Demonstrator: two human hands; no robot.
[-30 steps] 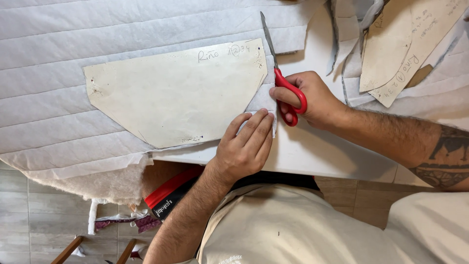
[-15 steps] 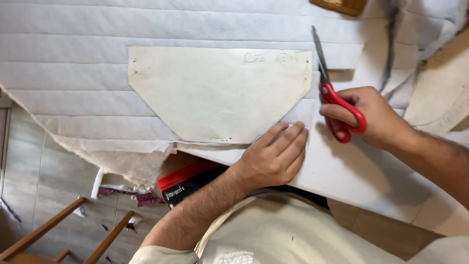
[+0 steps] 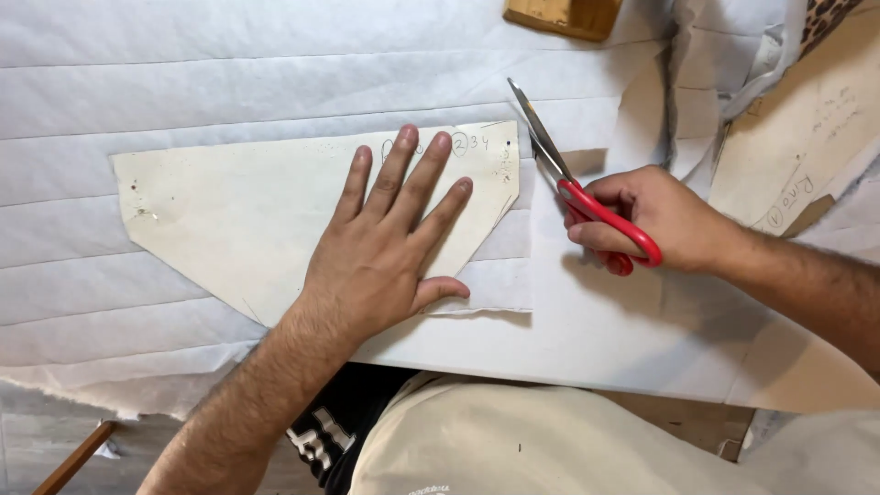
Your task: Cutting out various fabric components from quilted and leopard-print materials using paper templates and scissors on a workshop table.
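We find no packages, signs or screens in view. The nearest items to labels are handwritten markings: small circled pencil marks at the upper right corner of the cream paper pattern piece [image 3: 275, 220] lying flat on the white quilted fabric [image 3: 183, 82], and further pencil notes on a second tan pattern piece [image 3: 807, 137] at the right edge, partly covered by fabric.
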